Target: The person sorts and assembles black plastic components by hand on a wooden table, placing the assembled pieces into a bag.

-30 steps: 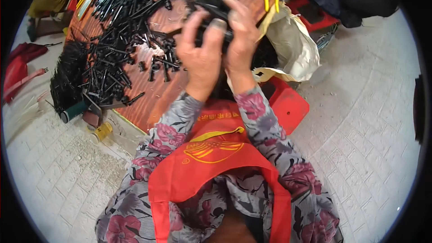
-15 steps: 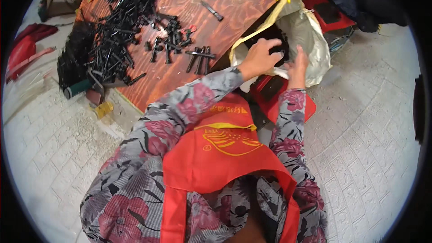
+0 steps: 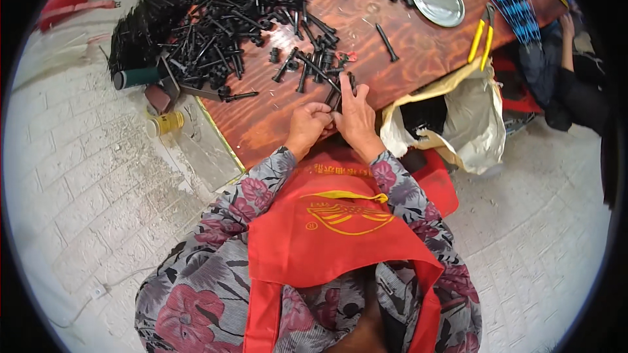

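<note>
Head cam: held rods [image 3: 332,99] mostly hidden by fingers, ends hard to make out. Pile [image 3: 212,55] cut off up top, sack [image 3: 483,121] too dark inside to read. Rods slim, black; table [image 3: 248,124] reddish grainy wood; sack pale, crumpled, ragged-rimmed. Held rods between hands, just inside table's near edge. Left hand [image 3: 309,129] pinching them, fingers curled; right hand [image 3: 358,123] two fingers stretched alongside, can't tell if gripping.

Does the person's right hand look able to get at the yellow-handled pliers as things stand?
Probably yes: mostly bare table lies between the right hand and the pliers, and nothing covers them, though that hand seems busy with black pieces.
</note>
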Motion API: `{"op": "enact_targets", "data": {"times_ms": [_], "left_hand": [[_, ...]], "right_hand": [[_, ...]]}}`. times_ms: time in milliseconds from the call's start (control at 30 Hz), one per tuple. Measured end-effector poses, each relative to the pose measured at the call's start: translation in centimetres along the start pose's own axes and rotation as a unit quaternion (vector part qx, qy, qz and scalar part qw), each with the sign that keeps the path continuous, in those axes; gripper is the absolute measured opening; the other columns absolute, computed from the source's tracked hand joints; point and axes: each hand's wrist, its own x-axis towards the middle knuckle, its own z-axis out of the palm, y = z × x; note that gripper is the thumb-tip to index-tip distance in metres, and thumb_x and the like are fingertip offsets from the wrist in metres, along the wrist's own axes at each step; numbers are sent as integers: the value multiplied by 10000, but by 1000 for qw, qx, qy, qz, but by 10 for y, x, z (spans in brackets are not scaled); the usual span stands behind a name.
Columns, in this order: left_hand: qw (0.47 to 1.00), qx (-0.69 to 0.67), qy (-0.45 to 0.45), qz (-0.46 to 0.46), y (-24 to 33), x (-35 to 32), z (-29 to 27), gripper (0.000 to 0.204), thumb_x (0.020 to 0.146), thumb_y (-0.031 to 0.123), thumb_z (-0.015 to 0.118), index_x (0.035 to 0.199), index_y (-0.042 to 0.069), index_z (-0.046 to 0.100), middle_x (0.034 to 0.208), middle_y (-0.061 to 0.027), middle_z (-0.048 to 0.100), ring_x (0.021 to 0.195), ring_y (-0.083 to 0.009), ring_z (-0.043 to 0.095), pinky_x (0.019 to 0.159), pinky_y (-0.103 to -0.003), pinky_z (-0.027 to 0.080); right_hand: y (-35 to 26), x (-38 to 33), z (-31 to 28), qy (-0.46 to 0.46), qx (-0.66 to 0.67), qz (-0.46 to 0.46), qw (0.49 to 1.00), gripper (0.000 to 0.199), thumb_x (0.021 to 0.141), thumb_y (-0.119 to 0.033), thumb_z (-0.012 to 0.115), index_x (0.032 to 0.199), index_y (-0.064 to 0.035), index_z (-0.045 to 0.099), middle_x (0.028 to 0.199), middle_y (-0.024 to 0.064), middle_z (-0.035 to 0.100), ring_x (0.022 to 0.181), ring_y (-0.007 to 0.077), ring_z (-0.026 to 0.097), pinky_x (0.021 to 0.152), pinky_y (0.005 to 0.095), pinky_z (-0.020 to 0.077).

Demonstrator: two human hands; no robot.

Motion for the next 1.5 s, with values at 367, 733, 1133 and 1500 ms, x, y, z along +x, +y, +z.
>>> {"op": "enact_targets", "data": {"times_ms": [367,733,1133,1500], "left_hand": [[867,288,268,307,40,18,-45,680,712,219,787,1309,79,493,1330,-189,421,1187,-321,449,957,-432,406],[792,431,247,354,65,81,-6,935,653,320,814,1454,204,346,1471,-223,232,1376,-485,150,1048,-668,170],[810,422,225,339,64,73,-18,889,672,271,798,1446,205,366,1471,-199,262,1398,-441,168,1060,-653,177],[811,384,296,327,47,48,-76,900,693,295,799,1452,116,349,1434,-247,334,1372,-442,246,1119,-504,215]], "right_hand": [[20,82,-73,194,-20,-6,981,660,699,-170,774,1286,-46,500,1102,189,538,1055,376,521,892,441,450],[31,144,-61,220,-118,-93,964,382,715,-203,720,1074,-102,641,1040,172,555,1027,359,515,876,449,451],[17,182,-57,29,-205,-118,971,250,667,-200,700,860,-43,676,849,226,667,824,396,650,759,470,533],[126,162,-210,250,-98,151,951,273,723,-302,695,832,-54,734,829,228,684,787,392,672,728,443,531]]}}
